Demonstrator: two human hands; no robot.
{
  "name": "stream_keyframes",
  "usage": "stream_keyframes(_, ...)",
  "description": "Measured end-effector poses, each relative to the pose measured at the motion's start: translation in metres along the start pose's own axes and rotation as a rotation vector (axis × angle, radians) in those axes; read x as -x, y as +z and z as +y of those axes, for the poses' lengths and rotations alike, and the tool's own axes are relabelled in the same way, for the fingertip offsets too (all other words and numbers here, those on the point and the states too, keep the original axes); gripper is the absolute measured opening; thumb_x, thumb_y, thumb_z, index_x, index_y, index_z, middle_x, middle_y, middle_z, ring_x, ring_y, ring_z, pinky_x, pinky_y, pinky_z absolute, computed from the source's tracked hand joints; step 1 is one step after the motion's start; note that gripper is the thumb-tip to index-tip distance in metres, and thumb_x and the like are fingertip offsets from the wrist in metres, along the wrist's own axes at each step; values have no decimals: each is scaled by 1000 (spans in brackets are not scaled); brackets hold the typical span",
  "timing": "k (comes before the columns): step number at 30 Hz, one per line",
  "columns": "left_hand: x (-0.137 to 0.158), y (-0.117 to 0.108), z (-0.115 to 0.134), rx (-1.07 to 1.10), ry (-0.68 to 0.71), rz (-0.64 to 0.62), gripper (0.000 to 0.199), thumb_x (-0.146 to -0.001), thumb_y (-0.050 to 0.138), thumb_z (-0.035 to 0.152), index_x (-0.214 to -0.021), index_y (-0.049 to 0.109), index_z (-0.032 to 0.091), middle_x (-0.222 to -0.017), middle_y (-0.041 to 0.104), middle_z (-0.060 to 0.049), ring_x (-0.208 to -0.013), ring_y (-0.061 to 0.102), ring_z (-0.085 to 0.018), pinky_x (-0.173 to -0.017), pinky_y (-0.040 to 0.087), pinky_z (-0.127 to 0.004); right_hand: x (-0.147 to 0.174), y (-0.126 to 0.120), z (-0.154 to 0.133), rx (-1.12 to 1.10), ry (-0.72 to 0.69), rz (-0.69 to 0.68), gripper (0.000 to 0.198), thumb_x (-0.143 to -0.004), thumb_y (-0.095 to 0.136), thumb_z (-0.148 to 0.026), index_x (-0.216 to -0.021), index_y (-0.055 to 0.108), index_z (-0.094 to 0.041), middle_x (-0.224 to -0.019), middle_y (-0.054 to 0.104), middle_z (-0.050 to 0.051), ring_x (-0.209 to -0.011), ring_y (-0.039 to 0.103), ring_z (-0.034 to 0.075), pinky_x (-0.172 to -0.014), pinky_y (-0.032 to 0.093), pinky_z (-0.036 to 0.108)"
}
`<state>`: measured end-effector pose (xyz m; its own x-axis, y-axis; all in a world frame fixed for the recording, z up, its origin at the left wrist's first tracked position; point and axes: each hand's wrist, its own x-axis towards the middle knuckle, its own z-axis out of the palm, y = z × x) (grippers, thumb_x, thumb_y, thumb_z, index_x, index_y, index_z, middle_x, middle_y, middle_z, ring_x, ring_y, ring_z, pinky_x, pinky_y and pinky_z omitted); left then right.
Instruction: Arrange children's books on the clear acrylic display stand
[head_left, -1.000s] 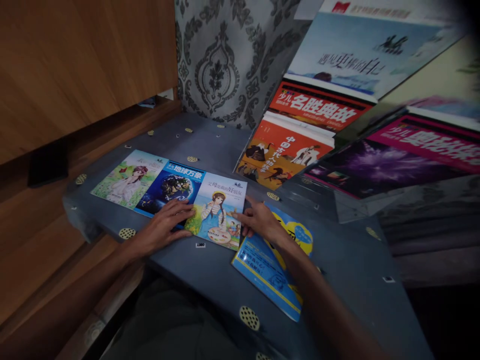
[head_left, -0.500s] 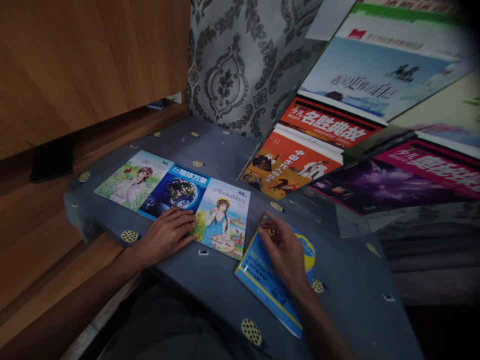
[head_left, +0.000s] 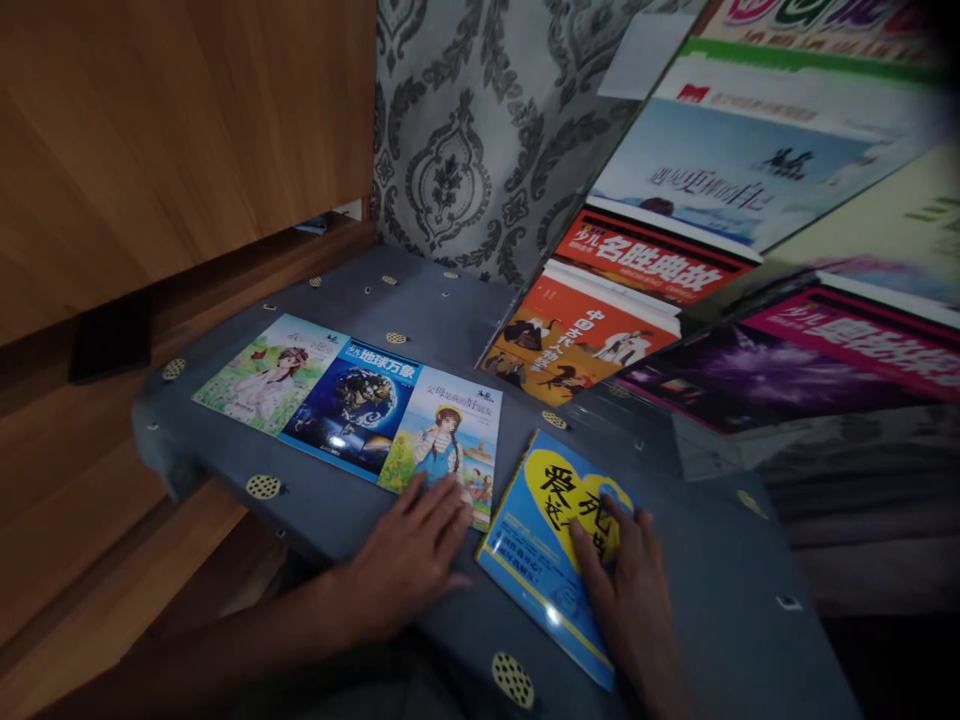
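My left hand [head_left: 416,555] lies open, its fingertips over the lower part of a book with a painted figure in a yellow hat [head_left: 484,420]. To the left of that book, in one row edge to edge, lie a dark blue book with a globe [head_left: 360,395] and a pale green book with a figure among flowers [head_left: 259,375]. My right hand [head_left: 634,585] rests on a blue book with a yellow heart [head_left: 532,560], thumb and fingers apart, covering part of its title. This book lies tilted, apart from the row.
A grey cloth with pineapple prints [head_left: 450,650] covers the table. At the right stands a rack of books, among them an orange one [head_left: 551,320] and a purple one [head_left: 757,360]. A wooden cabinet [head_left: 187,130] is at the left, patterned wallpaper [head_left: 450,170] behind.
My left hand has moved right, from the globe book to the book with the yellow-hatted figure. My right hand has shifted right and lower on the blue book, uncovering more of its heart.
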<state>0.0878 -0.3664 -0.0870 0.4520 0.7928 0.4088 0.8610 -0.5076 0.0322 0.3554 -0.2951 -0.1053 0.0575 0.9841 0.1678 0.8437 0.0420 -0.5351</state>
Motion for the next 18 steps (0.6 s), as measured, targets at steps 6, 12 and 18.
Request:
stream_keyframes(6, -14, -2, 44, 212, -9, -248, 79, -99, 34, 64, -146, 45, 1, -154, 45, -21, -153, 25, -28, -125, 20, -43, 9, -13, 8, -101, -25, 77, 81, -84, 44, -73, -136, 54, -11, -145, 50, 23, -140, 44, 39, -112, 38, 57)
stream_keyframes(12, -20, -14, 60, 579, -133, -424, 71, -101, 46, 45, -153, 33, 0, -162, 29, -22, -155, 17, -27, -126, 22, -43, 16, -35, 22, -290, 153, 29, 78, -79, 59, -69, -136, 55, -16, -136, 60, 18, -127, 56, 37, -110, 42, 52)
stream_keyframes(18, -29, -24, 63, 1056, -367, -422, 64, -94, 58, 38, -151, 42, 13, -162, 37, -15, -153, 25, -28, -126, 22, -51, 24, -38, 25, -443, 223, 46, 73, -76, 65, -67, -132, 59, -20, -136, 63, 13, -128, 57, 33, -109, 44, 48)
